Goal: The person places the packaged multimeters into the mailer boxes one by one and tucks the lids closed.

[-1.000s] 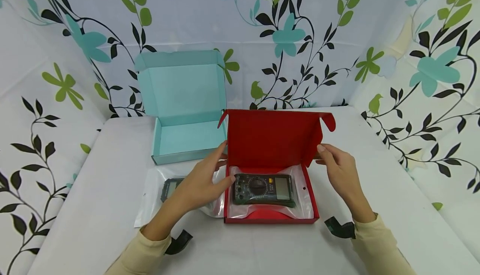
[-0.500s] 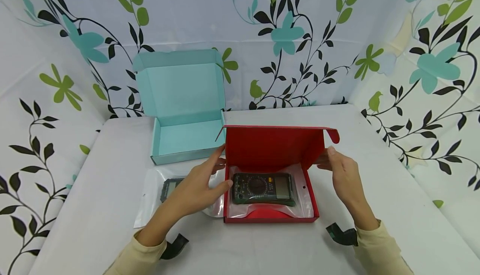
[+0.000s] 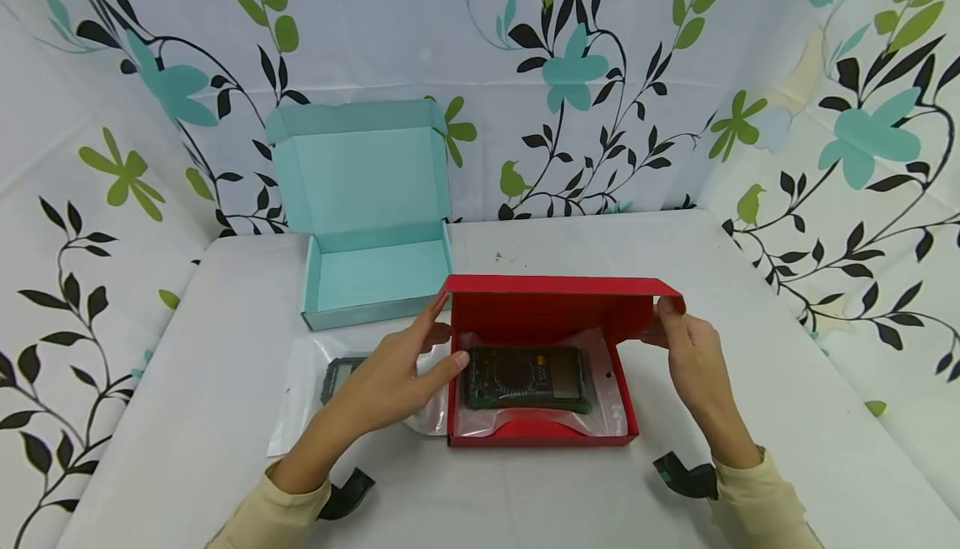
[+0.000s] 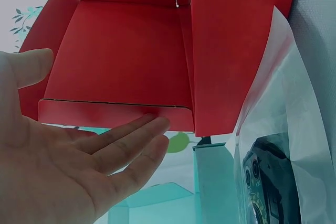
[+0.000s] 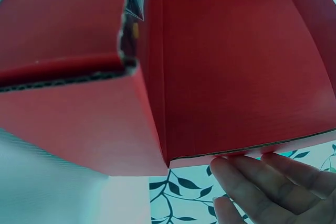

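Observation:
A red cardboard box [image 3: 540, 441] stands on the table with its lid [image 3: 555, 284] tilted forward, partly down over the inside. A multimeter [image 3: 517, 376] in a clear plastic bag lies in it, shaded by the lid. My left hand [image 3: 401, 370] is at the box's left side, thumb near the multimeter's end. In the left wrist view its straight fingers [image 4: 136, 137] touch the lid's side flap [image 4: 115, 111]. On the right, my right hand [image 3: 697, 353] has its thumb by the lid's front corner. Extended fingers [image 5: 252, 182] press the flap's outer side in the right wrist view.
Behind and left stands a teal box [image 3: 375, 274] with its lid raised. Another bagged multimeter [image 3: 341, 370] lies left of the red box, partly hidden by my left hand. A patterned cloth [image 3: 585, 149] hangs behind the white table [image 3: 540, 499].
The red lid has swung forward and down, its front flap now hanging over the box. My right hand has moved slightly right with it; my left hand has stayed nearly in place.

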Available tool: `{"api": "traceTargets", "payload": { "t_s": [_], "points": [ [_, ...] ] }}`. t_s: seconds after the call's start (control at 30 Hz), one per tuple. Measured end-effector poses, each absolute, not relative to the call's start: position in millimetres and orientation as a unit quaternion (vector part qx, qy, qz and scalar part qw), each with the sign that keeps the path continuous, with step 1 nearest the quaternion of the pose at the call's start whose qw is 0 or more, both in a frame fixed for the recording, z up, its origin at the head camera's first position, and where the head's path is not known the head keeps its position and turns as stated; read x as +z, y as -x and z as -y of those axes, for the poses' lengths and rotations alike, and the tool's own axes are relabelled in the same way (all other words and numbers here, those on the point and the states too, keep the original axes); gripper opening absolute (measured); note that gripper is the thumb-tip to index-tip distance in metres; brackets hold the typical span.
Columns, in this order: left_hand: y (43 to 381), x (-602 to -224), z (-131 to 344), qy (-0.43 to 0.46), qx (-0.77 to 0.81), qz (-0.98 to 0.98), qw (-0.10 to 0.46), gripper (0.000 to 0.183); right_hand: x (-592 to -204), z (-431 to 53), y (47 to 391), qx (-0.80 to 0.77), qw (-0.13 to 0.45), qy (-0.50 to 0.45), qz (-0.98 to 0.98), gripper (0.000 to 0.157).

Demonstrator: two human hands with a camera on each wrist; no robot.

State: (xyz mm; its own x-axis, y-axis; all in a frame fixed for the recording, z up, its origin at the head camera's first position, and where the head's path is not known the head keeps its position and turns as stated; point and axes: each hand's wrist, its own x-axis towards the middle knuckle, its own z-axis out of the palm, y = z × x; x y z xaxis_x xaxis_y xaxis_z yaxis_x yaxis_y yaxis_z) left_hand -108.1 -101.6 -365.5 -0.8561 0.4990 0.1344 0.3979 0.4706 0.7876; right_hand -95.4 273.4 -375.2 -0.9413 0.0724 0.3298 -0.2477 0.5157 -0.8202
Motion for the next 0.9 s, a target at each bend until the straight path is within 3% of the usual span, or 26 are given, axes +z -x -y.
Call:
{"api": "traceTargets", "payload": {
  "t_s": [0.23,0.63,0.9],
  "points": [
    [107.9,-365.0,102.5,-0.27,0.448,-0.85,0.064,0.083,-379.0,-272.6,93.3,0.474,0.19,-0.063,0.857,0.04],
    [110.1,-368.1,103.9,-0.29,0.45,-0.843,0.058,0.063,-386.1,-270.6,86.0,0.432,0.213,-0.066,0.874,0.04],
    [110.3,-368.6,104.3,-0.275,0.424,-0.86,0.071,0.076,-393.5,-272.2,85.7,0.42,0.244,-0.11,0.867,0.036]
  ]
}}
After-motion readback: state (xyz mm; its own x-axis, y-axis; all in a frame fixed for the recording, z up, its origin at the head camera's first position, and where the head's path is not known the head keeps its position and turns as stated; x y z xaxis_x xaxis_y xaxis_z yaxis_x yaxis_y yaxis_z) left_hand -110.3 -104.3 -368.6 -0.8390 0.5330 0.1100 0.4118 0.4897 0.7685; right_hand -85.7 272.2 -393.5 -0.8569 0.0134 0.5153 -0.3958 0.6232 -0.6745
